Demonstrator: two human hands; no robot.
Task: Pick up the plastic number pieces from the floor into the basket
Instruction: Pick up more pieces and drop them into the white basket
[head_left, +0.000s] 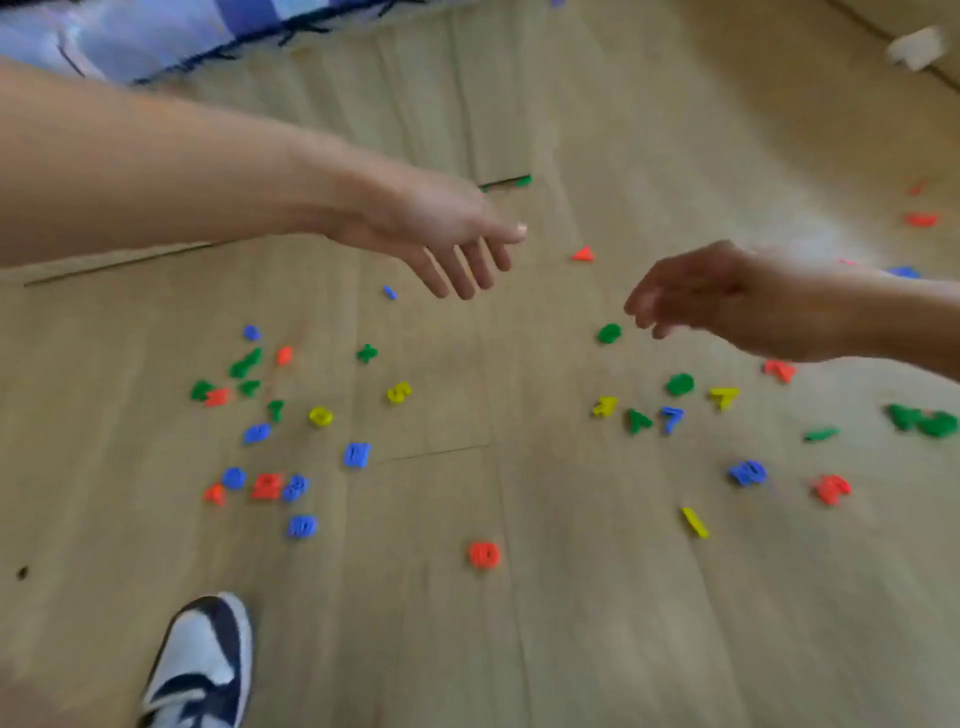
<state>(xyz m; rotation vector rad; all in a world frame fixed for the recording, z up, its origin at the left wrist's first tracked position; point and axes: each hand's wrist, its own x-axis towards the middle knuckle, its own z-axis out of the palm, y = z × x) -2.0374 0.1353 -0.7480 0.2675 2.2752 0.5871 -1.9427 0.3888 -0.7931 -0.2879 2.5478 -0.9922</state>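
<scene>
Several small plastic number pieces in red, blue, green and yellow lie scattered on the wooden floor (519, 623). One cluster sits at the left, around a red piece (267, 486). Another spreads at the right, around a blue 7 (671, 418). A red piece (484, 555) lies alone near the middle. My left hand (441, 239) reaches out above the floor, fingers apart, holding nothing. My right hand (691, 296) hovers just above a green piece (609, 333), fingers loosely curled and empty. No basket is in view. The picture is blurred.
My shoe (202, 665) stands on the floor at the lower left. A blue and white fabric (156, 31) lies along the top left. A white object (917, 48) sits at the top right beside a raised edge.
</scene>
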